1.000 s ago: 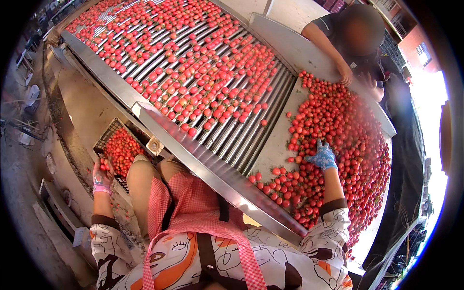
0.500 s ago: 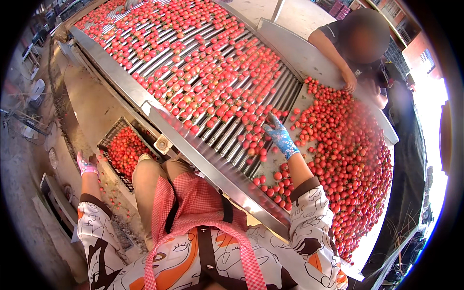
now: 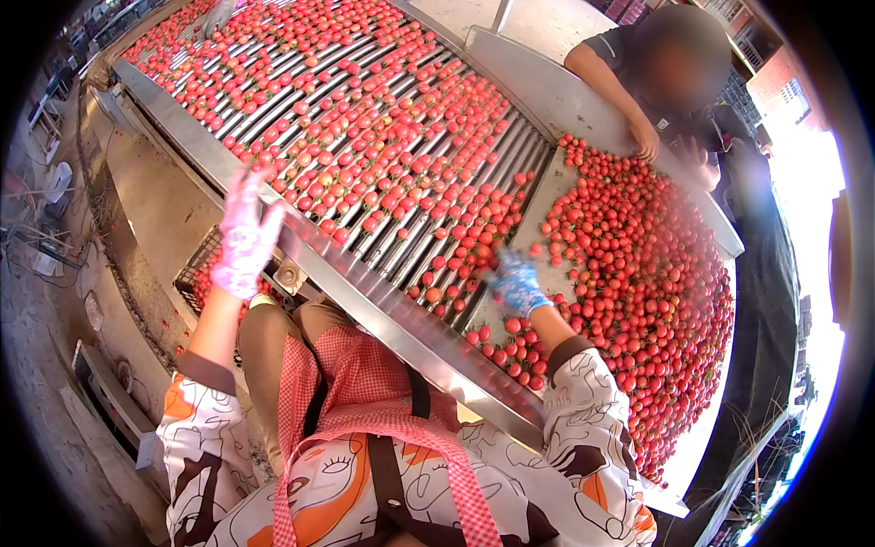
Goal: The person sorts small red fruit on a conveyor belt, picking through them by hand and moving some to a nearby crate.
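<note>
Small red tomatoes (image 3: 365, 173) lie spread over a metal roller conveyor (image 3: 527, 150). More are heaped in a large pile (image 3: 647, 319) on the pale metal tray (image 3: 550, 196) at its right end. My right hand (image 3: 517, 284), in a blue flowered glove, is low over the join of rollers and tray, beside several tomatoes. Its fingertips are blurred, so whether it grips one is hidden. My left hand (image 3: 242, 237), in a pink glove, is raised near the conveyor's near side rail (image 3: 342, 287), its fingers apart and holding nothing.
A dark plastic crate (image 3: 190, 273) with tomatoes stands below the rail, partly behind my left arm. Across the tray a co-worker's hand (image 3: 645, 141) rests at the far rim. A grey-gloved hand (image 3: 217, 18) is at the conveyor's far end.
My left hand has risen from beside the crate to the conveyor's rail. My right hand has moved slightly down and left, and tomatoes near it have shifted.
</note>
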`<state>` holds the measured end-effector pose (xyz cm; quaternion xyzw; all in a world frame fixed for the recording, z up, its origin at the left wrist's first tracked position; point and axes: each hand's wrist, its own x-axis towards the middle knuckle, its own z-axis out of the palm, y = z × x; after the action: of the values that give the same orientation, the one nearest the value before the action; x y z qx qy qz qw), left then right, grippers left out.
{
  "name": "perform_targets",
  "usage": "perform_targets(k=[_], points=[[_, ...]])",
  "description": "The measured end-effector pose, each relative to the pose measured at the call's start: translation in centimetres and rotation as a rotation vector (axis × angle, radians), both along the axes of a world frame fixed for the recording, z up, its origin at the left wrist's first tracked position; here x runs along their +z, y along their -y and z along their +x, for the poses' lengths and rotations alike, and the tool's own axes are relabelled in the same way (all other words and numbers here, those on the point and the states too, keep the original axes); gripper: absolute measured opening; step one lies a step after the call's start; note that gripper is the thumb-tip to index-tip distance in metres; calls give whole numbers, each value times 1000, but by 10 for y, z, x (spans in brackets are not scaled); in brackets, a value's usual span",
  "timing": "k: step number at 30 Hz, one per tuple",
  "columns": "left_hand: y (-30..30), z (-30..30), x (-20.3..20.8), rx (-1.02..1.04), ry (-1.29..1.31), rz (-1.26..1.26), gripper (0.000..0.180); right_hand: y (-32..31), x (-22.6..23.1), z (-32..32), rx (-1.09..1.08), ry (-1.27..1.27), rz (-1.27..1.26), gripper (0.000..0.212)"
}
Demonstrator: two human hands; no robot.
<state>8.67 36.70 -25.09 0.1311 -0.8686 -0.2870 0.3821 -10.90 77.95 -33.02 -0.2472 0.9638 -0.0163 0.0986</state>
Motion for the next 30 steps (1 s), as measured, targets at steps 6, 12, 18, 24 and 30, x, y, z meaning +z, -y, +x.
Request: perform_targets(k=[6,12,18,24,30], points=[[-27,-34,-9,-144,222,-130,26,77,49,39,305,672,-349,49],[-36,-39,-19,-106,238,-154,16,123,40,-98,84,147,-795,39],[-62,-42,-3,-105,143,-21,11,131,23,-278,-153,-246,-619,42],[-69,-43,9,-185,188,11,17,165,10,-327,-194,-64,-520,66],[-81,-46,22,-192,196,-57,21,151,1,-374,-153,-184,-379,58]])
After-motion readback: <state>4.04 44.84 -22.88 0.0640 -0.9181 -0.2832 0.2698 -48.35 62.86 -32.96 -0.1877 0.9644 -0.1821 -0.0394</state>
